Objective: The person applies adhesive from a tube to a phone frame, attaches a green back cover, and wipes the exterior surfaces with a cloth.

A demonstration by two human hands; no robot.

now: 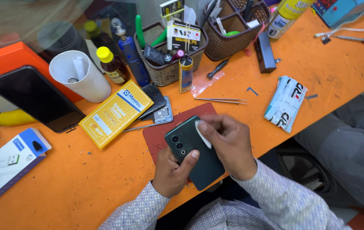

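A big orange table (84, 187) is filling most of the view, and lots of small things are lying on it. A dark red mat (158, 132) is sitting near the front edge.

Over that mat, a dark green phone (195, 155) is being held with its back side up. Its long side is running slantwise, from the camera rings at the upper left down toward the person at the lower right. It is sitting right between the two hands, so both are equally close to it.

The left hand (171, 172) is coming up from below. Its fingers are curling shut around the phone's left edge, and its thumb is lying flat on the back, just beside the camera rings.

The right hand (229, 145) is coming in from the right and bending down at the wrist over the phone's top part. Its fingers are pinching closed on a small white wipe (203, 134), and the wipe is pressing on the phone's back, just right of the camera rings.

A white cup (82, 76) is lying on its side far back on the left. A yellow box (116, 113) is lying flat to the left of the mat. Thin silver tweezers (220, 100) are lying just behind the mat.
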